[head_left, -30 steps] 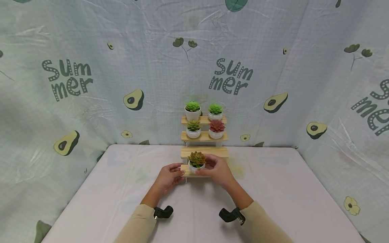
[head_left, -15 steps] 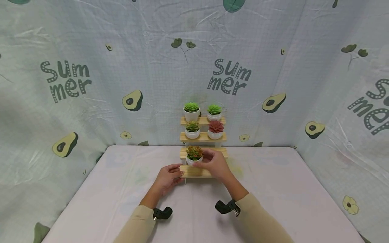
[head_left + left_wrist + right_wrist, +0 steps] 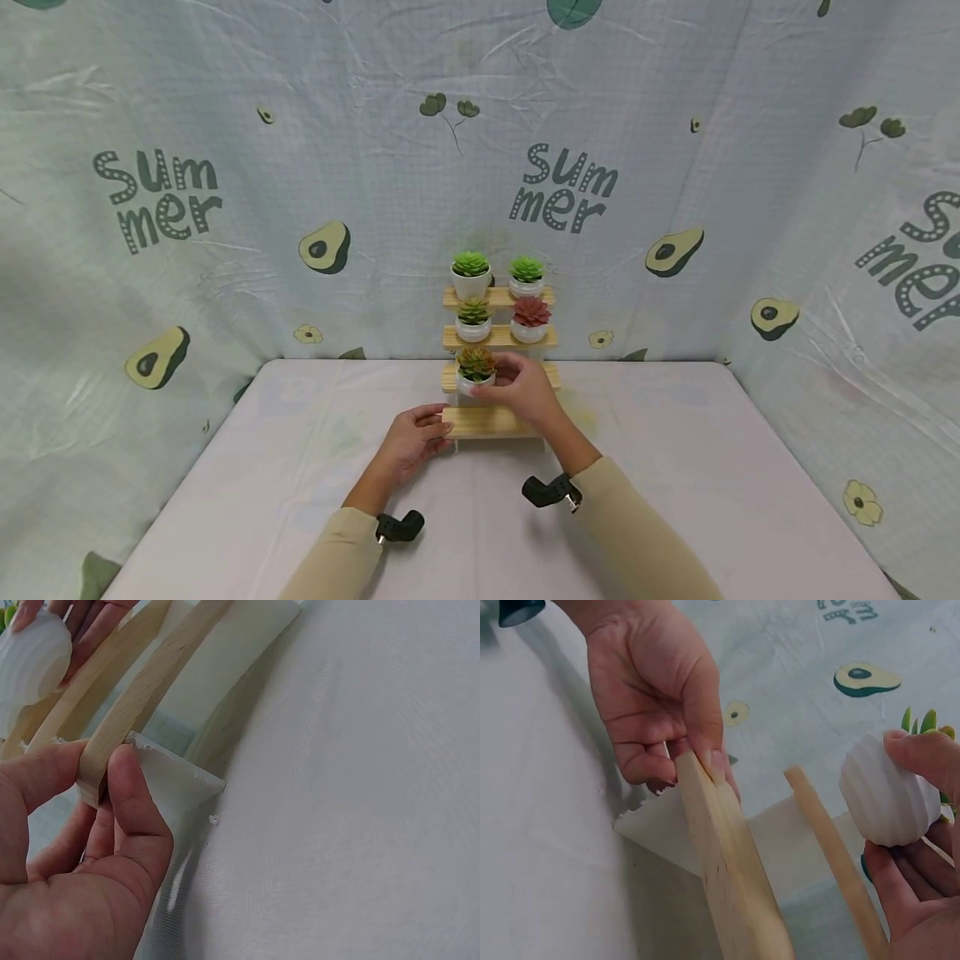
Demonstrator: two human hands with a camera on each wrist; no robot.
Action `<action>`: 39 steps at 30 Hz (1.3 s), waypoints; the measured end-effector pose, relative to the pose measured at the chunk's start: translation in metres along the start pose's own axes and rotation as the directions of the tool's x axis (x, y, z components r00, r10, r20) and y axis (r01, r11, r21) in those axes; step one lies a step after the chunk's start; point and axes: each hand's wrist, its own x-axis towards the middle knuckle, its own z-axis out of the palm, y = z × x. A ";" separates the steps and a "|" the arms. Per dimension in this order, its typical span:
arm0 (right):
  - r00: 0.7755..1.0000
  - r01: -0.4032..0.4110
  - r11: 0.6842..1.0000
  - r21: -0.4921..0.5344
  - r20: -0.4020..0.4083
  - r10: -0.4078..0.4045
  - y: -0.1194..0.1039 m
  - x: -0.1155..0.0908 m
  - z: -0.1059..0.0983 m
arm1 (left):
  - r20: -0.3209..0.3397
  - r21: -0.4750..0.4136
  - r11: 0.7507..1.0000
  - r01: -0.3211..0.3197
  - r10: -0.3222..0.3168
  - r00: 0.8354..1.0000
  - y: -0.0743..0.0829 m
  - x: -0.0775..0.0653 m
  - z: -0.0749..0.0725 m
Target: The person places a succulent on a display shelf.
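In the head view my right hand (image 3: 527, 393) grips a small white ribbed pot with an orange-green succulent (image 3: 476, 367). It is held at the left part of the second-lowest board (image 3: 551, 377) of a tiered wooden plant stand. The right wrist view shows thumb and fingers around the white pot (image 3: 889, 793), with a gap between it and the nearby boards. My left hand (image 3: 412, 442) pinches the left end of the stand's lowest board (image 3: 495, 423). In the left wrist view, thumb and index finger close on that board's end (image 3: 96, 769).
On the top board stand two bright green potted succulents (image 3: 470, 275) (image 3: 527, 277). Below them, a yellow-green succulent (image 3: 473, 320) and a red one (image 3: 530, 318) share a board. A white-covered table (image 3: 315, 467) lies around the stand, and a printed curtain (image 3: 390, 192) hangs behind.
My right hand has lifted the orange-green succulent from the lowest board up and back to the second-lowest one. The left hand keeps its hold on the lowest board.
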 end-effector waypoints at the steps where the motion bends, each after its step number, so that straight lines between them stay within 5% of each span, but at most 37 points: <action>1: 1.000 0.002 1.000 -0.011 -0.005 -0.002 0.000 0.001 0.000 | 0.001 0.001 1.000 -0.003 0.003 1.000 0.000 0.000 0.000; 29: 0.998 -0.026 0.999 -0.018 -0.061 0.025 0.007 0.011 0.007 | 0.023 -0.006 1.000 0.006 -0.006 1.000 -0.002 0.000 0.004; 39: 0.995 0.061 0.991 -0.117 -0.068 -0.070 0.007 -0.004 -0.004 | 0.060 0.010 0.999 -0.038 0.037 0.998 -0.003 -0.002 -0.001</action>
